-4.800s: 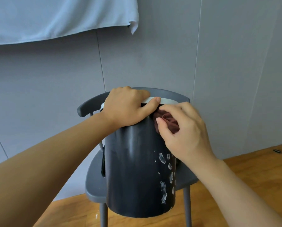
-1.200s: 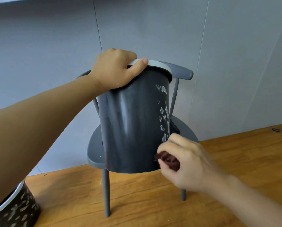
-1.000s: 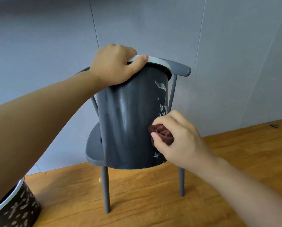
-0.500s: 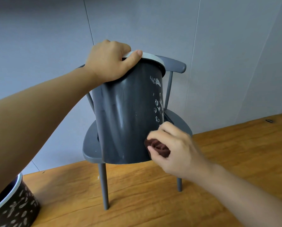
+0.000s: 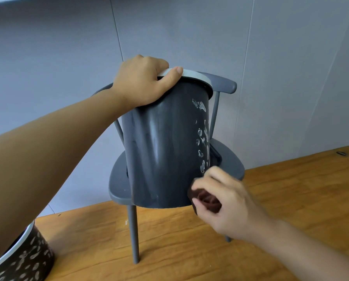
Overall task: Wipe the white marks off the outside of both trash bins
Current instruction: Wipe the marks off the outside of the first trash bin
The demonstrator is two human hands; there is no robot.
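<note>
A dark grey trash bin (image 5: 165, 151) with a white rim stands tilted on a small grey chair (image 5: 228, 165). White marks (image 5: 203, 138) run down the bin's right side. My left hand (image 5: 143, 82) grips the rim at the top, thumb over the white ring. My right hand (image 5: 224, 201) holds a bunched dark brown cloth (image 5: 207, 200) at the bin's lower right edge. A second dark bin (image 5: 21, 260), covered in white marks, sits at the bottom left, partly hidden by my left arm.
The chair stands on a wooden floor (image 5: 270, 199) against a grey panelled wall (image 5: 270, 67). A small dark object (image 5: 340, 153) lies on the floor by the wall at the right.
My right hand with the cloth has gone from the bin's top down its right side, rubbing up and down, and now sits at the bottom edge. My left hand keeps its grip on the rim.
</note>
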